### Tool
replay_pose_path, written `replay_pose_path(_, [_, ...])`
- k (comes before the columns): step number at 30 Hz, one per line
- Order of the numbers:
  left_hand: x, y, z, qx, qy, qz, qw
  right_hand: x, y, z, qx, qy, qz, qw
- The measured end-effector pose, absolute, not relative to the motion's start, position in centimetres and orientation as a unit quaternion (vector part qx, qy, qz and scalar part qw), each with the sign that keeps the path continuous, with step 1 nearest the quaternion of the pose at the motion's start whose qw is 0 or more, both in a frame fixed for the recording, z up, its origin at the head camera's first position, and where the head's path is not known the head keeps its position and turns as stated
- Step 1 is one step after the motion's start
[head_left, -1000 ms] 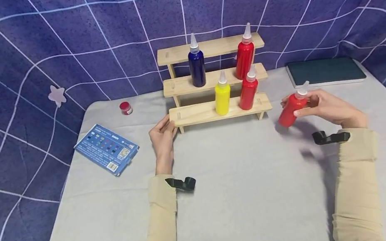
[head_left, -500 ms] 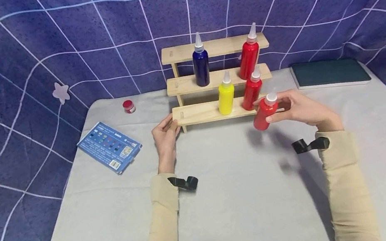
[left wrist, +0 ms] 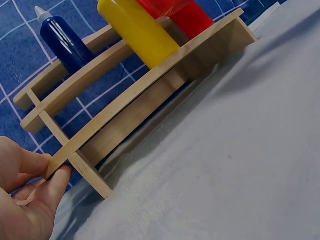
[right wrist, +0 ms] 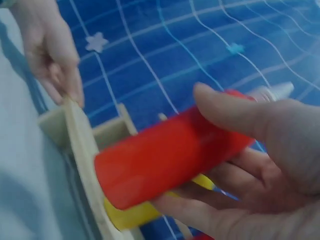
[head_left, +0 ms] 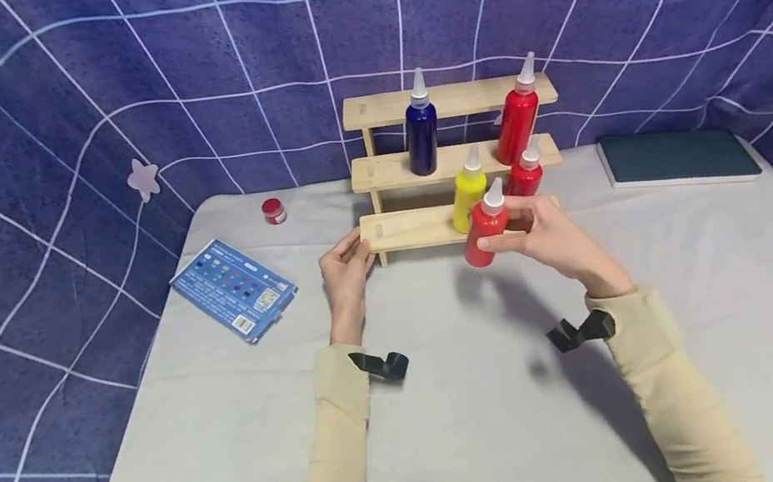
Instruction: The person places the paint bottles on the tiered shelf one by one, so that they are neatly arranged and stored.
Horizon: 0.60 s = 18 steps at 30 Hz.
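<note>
My right hand (head_left: pixel 556 235) grips a red squeeze bottle (head_left: pixel 484 235) with a pointed white cap, held tilted in front of the lowest shelf. In the right wrist view the thumb and fingers wrap round this bottle (right wrist: pixel 170 155). My left hand (head_left: pixel 347 277) pinches the left end of the lowest board of a three-step wooden rack (head_left: pixel 407 229), as the left wrist view also shows. A yellow bottle (head_left: pixel 468 198) and a second red bottle (head_left: pixel 525 177), partly hidden by my right hand, stand on the lowest step. A dark blue bottle (head_left: pixel 422 138) and another red bottle (head_left: pixel 518 123) stand on the middle step.
A blue printed card box (head_left: pixel 235 290) lies left of the rack. Behind it sits a small red-lidded jar (head_left: pixel 273 211). A dark green book (head_left: pixel 677 157) lies at the back right. A blue grid-patterned curtain (head_left: pixel 252 60) hangs behind the white-covered table (head_left: pixel 462 431).
My right hand has carried the red bottle leftward, from right of the rack to in front of its lowest step. The left hand keeps its hold on the rack. The head view has shifted slightly.
</note>
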<state>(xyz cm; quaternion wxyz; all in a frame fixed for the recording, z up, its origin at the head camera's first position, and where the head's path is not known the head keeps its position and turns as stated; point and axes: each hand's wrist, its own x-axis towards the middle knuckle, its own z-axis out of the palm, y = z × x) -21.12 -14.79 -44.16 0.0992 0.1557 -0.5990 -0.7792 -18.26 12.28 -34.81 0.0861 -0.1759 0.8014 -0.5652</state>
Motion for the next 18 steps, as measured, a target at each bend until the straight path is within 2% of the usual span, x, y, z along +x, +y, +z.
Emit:
replay_pose_path(9, [-21.0, -15.2, -43.9, 0.157, -0.595, -0.781, 0.102, -19.3, 7.7, -34.4, -0.176, 0.796, -0.578, 0.03])
replay_pose_path(18, [-20.8, -14.9, -44.0, 0.161, -0.591, -0.784, 0.1, -20.7, 3.7, -34.7, -0.171, 0.777, -0.606, 0.01])
